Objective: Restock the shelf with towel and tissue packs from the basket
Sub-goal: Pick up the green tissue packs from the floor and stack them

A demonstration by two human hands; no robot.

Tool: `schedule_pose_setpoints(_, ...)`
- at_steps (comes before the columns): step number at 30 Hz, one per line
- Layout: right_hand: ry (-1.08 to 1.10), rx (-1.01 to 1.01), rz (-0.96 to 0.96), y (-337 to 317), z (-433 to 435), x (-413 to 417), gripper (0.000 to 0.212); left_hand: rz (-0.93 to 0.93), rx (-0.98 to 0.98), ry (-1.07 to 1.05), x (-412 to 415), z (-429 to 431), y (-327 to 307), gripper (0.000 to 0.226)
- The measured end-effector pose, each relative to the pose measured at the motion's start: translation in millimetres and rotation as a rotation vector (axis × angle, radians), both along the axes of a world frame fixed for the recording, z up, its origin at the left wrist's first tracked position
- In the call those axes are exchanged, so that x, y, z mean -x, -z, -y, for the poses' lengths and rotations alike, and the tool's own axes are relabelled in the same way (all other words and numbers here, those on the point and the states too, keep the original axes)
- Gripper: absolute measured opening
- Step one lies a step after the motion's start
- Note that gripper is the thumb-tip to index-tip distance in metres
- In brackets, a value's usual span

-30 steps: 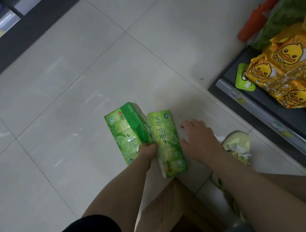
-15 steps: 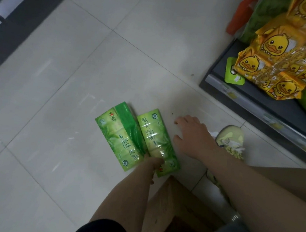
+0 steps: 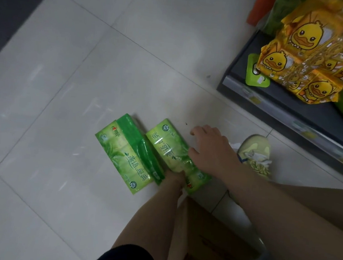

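**Two green packs down on the floor, shelf not yet reached**

My left hand [image 3: 174,177] sits at the near end of the two packs, right at the seam between them. Its fingers are tucked under out of view, so I cannot tell whether it is gripping or only pressing. My right hand [image 3: 208,150] is released, fingers spread, with the thumb against the right edge of the right tissue pack [image 3: 168,145] and the fingertips on the floor [image 3: 89,59].

A second ago the left hand was further up, clutching both packs where they met. It has since slid back to their near end, and the packs lie a little further apart. The left tissue pack [image 3: 122,156] lies flat just beside the right one, its darker green side face between them.

A pale shoe [image 3: 254,152] is just beyond the right wrist, and a cardboard box [image 3: 214,238] stands between my forearms. The shelf [image 3: 273,106], carrying yellow duck packs [image 3: 311,59], stands well apart from the green ones.
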State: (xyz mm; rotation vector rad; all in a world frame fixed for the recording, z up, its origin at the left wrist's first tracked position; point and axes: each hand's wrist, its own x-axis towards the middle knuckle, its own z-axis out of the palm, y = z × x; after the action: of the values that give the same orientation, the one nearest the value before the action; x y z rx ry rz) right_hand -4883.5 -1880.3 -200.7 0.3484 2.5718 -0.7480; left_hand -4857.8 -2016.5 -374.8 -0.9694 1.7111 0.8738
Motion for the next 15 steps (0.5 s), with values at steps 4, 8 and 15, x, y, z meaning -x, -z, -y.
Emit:
schedule_pose_setpoints(4, 0.037, 0.016, -0.008, 3, -5, 5, 0.035, -0.06, -0.016, 0.04, -5, -3, 2, 0.058)
schedule_pose_setpoints(8, 0.059, 0.025, -0.021, 4, -5, 7, 0.034, -0.175, -0.124, 0.129, -3, -4, -12, 0.065)
schedule_pose_setpoints(15, 0.078, 0.008, -0.031, 0, -7, 5, 0.037, -0.256, -0.167, 0.065, 10, -16, -35, 0.042)
